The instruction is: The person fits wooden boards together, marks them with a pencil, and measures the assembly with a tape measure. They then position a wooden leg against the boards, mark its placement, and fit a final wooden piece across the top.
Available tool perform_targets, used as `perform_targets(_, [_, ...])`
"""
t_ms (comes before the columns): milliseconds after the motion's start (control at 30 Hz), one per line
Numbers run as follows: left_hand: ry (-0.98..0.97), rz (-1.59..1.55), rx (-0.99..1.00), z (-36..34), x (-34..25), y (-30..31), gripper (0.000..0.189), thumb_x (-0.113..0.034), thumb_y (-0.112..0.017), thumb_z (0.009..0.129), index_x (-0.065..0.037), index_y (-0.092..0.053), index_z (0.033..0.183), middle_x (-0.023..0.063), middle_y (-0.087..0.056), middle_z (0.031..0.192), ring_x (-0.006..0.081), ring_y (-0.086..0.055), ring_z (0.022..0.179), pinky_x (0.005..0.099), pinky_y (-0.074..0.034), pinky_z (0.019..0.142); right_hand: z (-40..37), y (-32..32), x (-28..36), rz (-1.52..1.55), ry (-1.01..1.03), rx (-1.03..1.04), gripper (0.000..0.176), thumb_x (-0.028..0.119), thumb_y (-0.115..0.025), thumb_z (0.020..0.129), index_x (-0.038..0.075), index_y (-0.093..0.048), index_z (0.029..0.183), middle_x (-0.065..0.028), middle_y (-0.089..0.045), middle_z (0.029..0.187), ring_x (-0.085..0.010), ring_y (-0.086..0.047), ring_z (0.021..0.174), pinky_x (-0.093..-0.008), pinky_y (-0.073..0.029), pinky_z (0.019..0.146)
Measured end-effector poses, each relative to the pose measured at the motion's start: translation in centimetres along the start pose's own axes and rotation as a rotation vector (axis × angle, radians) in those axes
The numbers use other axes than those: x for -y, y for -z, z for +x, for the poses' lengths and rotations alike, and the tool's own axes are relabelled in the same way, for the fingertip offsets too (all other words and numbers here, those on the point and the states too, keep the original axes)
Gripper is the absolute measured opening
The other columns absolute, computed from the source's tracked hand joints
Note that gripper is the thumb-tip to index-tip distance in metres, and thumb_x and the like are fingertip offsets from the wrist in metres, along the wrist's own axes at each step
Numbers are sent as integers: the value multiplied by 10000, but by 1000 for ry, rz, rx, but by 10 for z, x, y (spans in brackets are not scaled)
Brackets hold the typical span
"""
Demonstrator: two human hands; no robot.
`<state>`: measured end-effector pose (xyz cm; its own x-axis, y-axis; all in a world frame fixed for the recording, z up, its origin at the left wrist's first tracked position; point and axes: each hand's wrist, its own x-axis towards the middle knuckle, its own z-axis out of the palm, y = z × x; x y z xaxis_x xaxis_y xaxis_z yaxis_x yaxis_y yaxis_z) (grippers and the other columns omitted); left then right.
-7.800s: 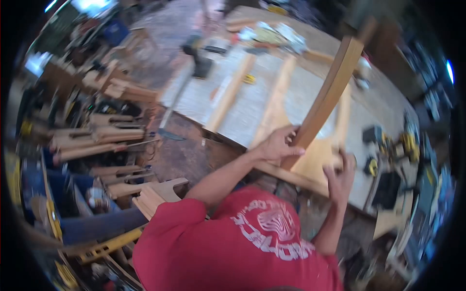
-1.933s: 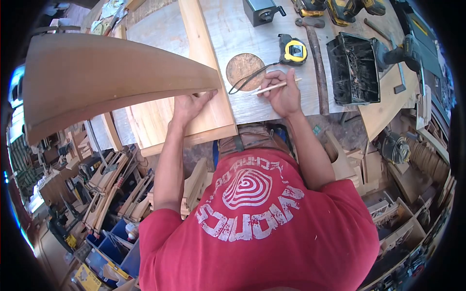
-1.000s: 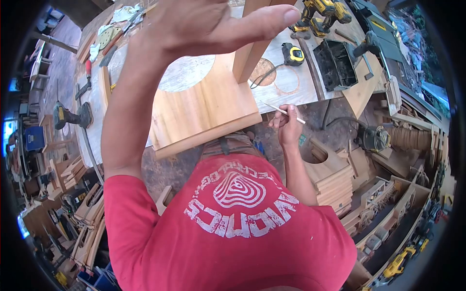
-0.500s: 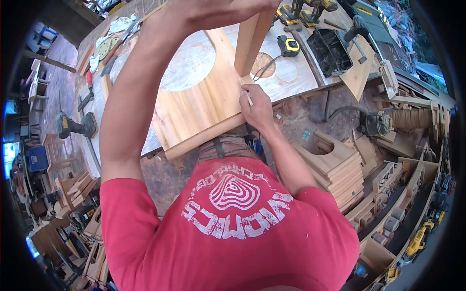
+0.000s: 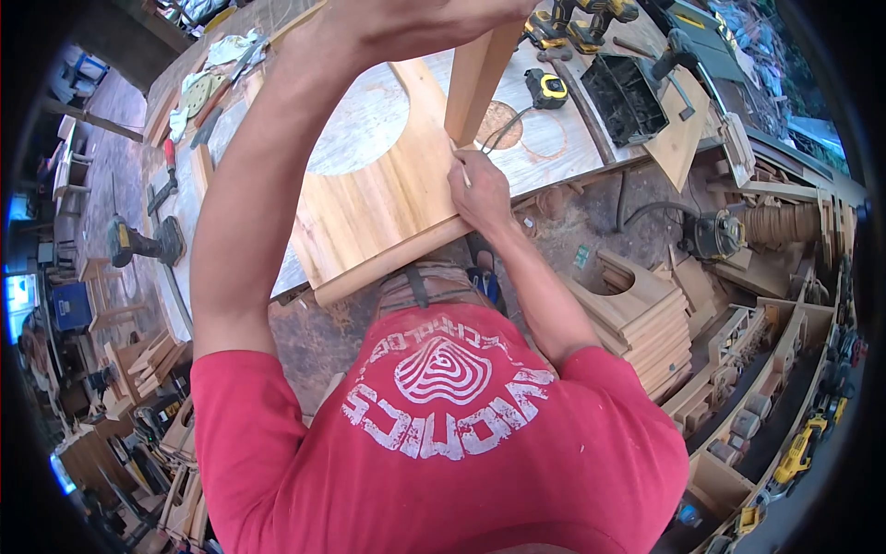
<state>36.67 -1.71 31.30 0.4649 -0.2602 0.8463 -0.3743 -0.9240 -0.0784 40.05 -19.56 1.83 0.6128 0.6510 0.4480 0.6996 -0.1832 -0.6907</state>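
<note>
My right hand is closed around a pencil, its tip near the foot of an upright wooden post. The post stands at the right edge of a pale wooden panel with a large curved cutout. At the top edge of the view, my left hand reaches across to the upper part of the post and appears to grip it; its fingertips are partly cut off. A black and yellow tape measure lies on the workbench to the right of the post.
A black bin, a hammer and cordless drills are on the bench at right. At left are a red-handled clamp and a drill. Stacked cut boards stand by my right elbow.
My right hand has shifted slightly left and up along the post's foot, with the pencil tilting more upright. My left hand stays at the top of the post.
</note>
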Motion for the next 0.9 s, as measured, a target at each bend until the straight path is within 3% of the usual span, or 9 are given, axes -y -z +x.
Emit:
perform_targets(200, [23, -14, 21, -1, 1, 1, 457, -345, -700, 856, -33, -686, 1189, 188, -700, 1185, 352, -634, 1155, 450, -505, 993, 19, -17, 7, -61, -78, 7, 239, 204, -592, 945, -2, -690, 1018, -222, -714, 958, -405, -699, 861, -487, -554, 763])
perform_targets(467, [31, -34, -4, -3, 0, 1, 443, -315, -712, 846, -40, -686, 1193, 185, -700, 1183, 350, -633, 1156, 450, -511, 994, 3, 14, 15, -94, -96, 56, 210, 187, -599, 930, 17, -698, 1002, -212, -719, 928, -406, -698, 815, -499, -551, 743])
perform_targets(667, [8, -29, -9, -2, 1, -1, 443, -314, -713, 841, -38, -687, 1187, 191, -706, 1160, 356, -641, 1141, 449, -516, 980, 23, -13, 9, -72, -67, -5, 227, 204, -589, 930, 11, -690, 993, -211, -718, 888, -414, -695, 802, -506, -548, 731])
perform_targets(900, [61, -28, 25, -1, -4, 3, 435, -314, -709, 850, -41, -686, 1187, 181, -698, 1191, 350, -624, 1164, 450, -500, 1000, -3, 49, 29, -114, -123, 50, 200, 169, -581, 917, 5, -696, 914, -224, -708, 860, -407, -695, 763, -489, -543, 708])
